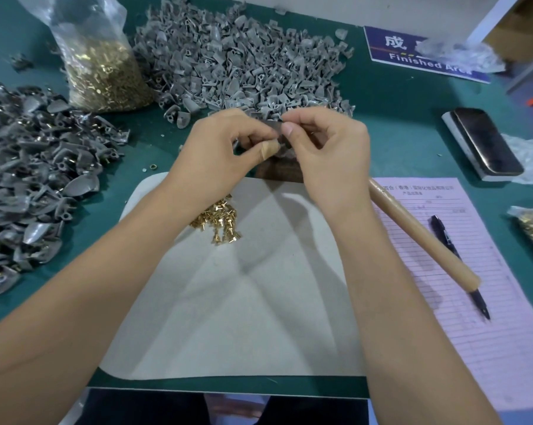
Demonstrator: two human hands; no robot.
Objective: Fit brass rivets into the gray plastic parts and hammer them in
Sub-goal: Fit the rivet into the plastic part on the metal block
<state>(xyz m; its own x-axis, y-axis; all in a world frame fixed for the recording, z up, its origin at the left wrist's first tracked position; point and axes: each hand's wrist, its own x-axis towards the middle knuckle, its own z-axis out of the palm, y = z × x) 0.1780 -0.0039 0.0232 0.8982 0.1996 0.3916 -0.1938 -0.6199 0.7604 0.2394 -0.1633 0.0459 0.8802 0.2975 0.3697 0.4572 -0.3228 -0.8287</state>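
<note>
- Head view: left hand and right hand pinch one gray plastic part between fingertips at frame centre, above the tabletop.
- It looks light, stiff and small; edge grips suit it.
- Loose brass rivets below look tiny and slippery.

- Both bare forearms reach forward from the near edge and converge at the middle.
- The left hand has its fingers curled inward, its thumb wearing a tan bandage.
- The right hand meets it fingertip to fingertip, thumb and forefinger pinched together.
</note>
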